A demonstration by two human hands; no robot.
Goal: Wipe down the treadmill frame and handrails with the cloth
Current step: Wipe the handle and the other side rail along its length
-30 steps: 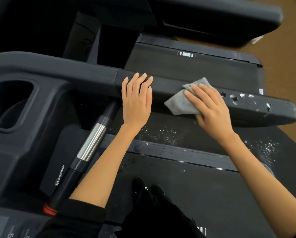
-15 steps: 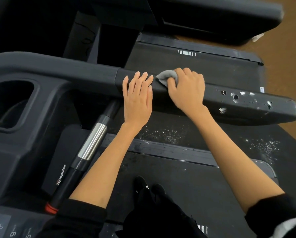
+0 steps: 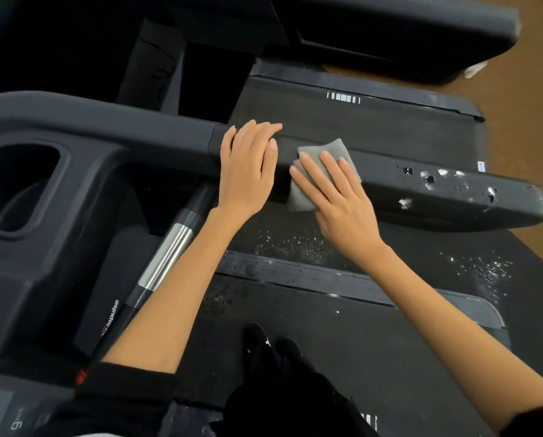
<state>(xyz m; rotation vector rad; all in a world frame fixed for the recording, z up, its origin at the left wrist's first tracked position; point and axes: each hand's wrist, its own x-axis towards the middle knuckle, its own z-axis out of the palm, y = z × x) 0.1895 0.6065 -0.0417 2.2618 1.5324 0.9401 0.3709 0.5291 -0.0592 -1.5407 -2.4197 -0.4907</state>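
Note:
A black padded handrail (image 3: 421,190) runs across the view from the treadmill console to its chipped right end. My left hand (image 3: 248,170) lies over the rail near the seam, fingers curled over its top. Just right of it, my right hand (image 3: 333,197) presses a grey cloth (image 3: 336,151) flat against the rail's near side, fingers spread. The cloth sticks out above and below my fingers. White chips and pits (image 3: 434,181) mark the rail further right.
A cup holder recess (image 3: 18,187) sits in the console at left. A chrome and black tube (image 3: 166,257) slants down below the rail. White flecks (image 3: 295,244) dust the treadmill deck. A second treadmill (image 3: 390,33) stands beyond, with brown floor at right.
My right hand slid from the rail's top down onto its near side, and the bunched cloth is spread flat under the fingers. The left hand's fingers curled over the rail top.

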